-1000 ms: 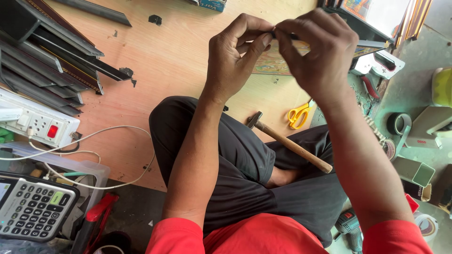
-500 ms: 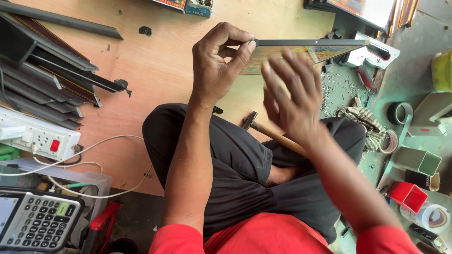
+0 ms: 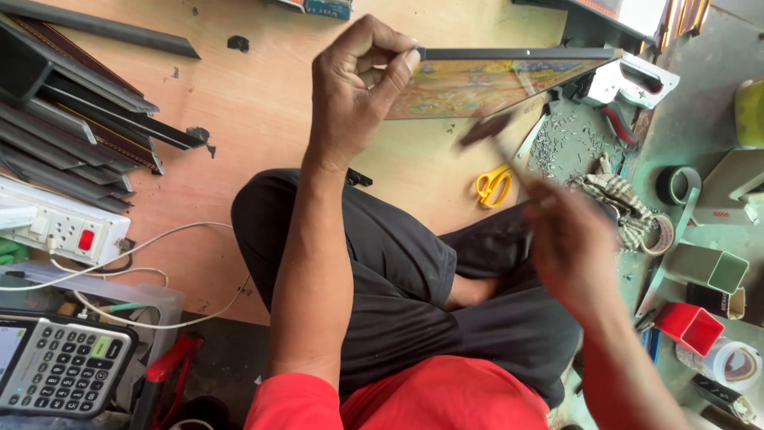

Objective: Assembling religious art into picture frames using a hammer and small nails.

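My left hand pinches the near end of a framed colourful picture, held on edge above the wooden board. My right hand is blurred by motion and grips a small hammer, whose head is raised just below the frame's lower edge. I sit cross-legged in black trousers and a red top.
Dark frame mouldings are stacked at the left, beside a white power strip and a calculator. Yellow scissors, loose nails, a staple gun, tape rolls and small boxes lie at the right.
My right hand left the frame, dropped to my lap where the hammer lay, and now holds the hammer raised toward the frame. My left hand kept hold of the frame.
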